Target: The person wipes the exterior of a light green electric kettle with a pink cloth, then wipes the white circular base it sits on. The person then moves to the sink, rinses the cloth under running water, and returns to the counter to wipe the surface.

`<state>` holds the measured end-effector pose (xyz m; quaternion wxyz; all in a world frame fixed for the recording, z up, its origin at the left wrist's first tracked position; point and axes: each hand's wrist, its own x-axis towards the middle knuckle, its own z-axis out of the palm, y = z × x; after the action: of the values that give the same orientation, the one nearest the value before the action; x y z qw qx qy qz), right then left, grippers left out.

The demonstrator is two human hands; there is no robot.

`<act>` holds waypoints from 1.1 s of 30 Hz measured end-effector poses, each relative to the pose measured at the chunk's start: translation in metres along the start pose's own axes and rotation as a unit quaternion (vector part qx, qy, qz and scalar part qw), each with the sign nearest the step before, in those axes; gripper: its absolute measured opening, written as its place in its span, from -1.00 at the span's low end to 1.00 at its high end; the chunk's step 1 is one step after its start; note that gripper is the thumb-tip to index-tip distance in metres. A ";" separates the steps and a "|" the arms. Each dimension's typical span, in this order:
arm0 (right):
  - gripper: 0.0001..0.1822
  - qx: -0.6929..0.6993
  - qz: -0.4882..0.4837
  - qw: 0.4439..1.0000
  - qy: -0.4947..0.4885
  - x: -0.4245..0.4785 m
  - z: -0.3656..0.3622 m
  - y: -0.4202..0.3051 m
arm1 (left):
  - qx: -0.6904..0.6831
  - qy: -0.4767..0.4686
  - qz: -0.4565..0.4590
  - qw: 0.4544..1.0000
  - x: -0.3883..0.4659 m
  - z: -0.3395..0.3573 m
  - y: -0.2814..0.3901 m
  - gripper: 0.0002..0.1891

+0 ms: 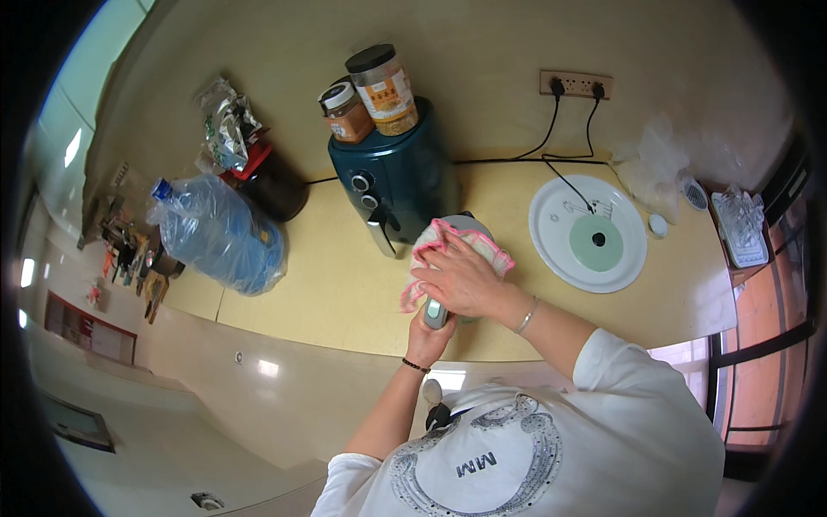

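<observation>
My left hand (429, 337) grips the grey handle (436, 313) of what looks like an electric kettle, held over the front of the counter. Spread flat, my right hand (466, 278) presses a white cloth with a pink edge (426, 245) against the kettle's grey top (466, 226). The cloth and my hands hide most of the kettle's body. To the right, a pale green kettle base (597, 255) with a black centre rests on a round white tray (544, 255).
Behind the kettle stands a dark green air fryer (394, 174) carrying two jars (387, 97). At the left is a plastic-wrapped blue water bottle (216, 232). Black cords run to a wall socket strip (576, 84). A box (740, 226) sits at the counter's right end.
</observation>
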<state>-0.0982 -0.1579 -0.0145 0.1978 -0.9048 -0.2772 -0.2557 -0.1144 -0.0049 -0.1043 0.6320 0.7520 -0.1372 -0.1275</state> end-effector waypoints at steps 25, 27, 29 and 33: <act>-0.80 -0.067 0.088 0.977 0.183 -0.025 0.012 -0.002 | -0.031 0.033 0.051 0.998 -0.001 0.007 -0.005 -0.71; -0.68 -0.077 0.072 0.972 0.211 -0.056 0.027 -0.004 | -0.025 0.017 0.052 0.998 0.001 0.006 -0.008 -0.69; -0.58 -0.085 0.072 0.970 0.218 -0.080 0.048 -0.008 | 0.005 0.017 0.091 0.996 0.003 0.004 -0.007 -0.68; -0.51 -0.081 0.071 0.974 0.201 -0.109 0.079 -0.010 | -0.007 -0.050 0.094 0.994 0.005 -0.004 -0.005 -0.65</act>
<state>-0.1542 -0.1542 -0.1372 0.1928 -0.8653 -0.1455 -0.4393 -0.1079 -0.0025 -0.1083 0.6386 0.7242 -0.2375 -0.1061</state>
